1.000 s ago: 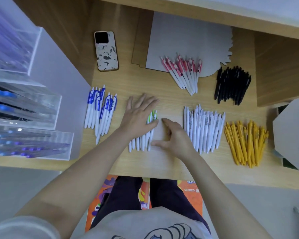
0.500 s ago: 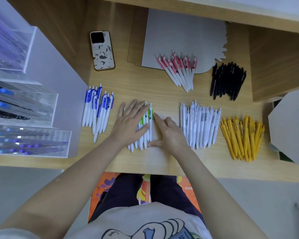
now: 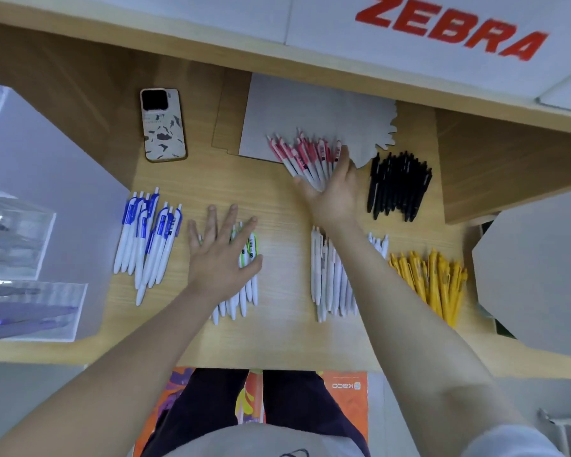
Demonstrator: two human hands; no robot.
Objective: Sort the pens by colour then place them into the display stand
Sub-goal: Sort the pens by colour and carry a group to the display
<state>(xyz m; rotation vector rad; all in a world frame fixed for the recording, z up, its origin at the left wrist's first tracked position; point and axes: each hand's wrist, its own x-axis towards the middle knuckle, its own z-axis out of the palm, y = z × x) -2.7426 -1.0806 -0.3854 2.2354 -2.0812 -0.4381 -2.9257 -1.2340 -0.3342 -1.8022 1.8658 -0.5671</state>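
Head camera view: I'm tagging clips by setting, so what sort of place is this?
Probably a stationery shop counter or stockroom. Red ZEBRA lettering runs above the wooden desk, clear acrylic display stands sit to the left, and pens lie in colour groups, like the yellow pens and black pens.

We see the pens sorted into six loose bunches on the wooden shelf, all lying flat and pointing roughly front to back. At the far left lie the blue-clipped pens (image 3: 147,240), white barrels fanned slightly. Beside them the green-clipped pens (image 3: 248,275) lie side by side, partly covered. At the back the pink-clipped pens (image 3: 305,156) spread in a fan on a grey card. The black pens (image 3: 398,186) lie close-packed to their right. In front, the plain white pens (image 3: 325,275) lie in a tight row, with the yellow pens (image 3: 434,282) just beside them. The clear display stand (image 3: 17,239) stands at the left edge, its tiers holding blurred blue pens.
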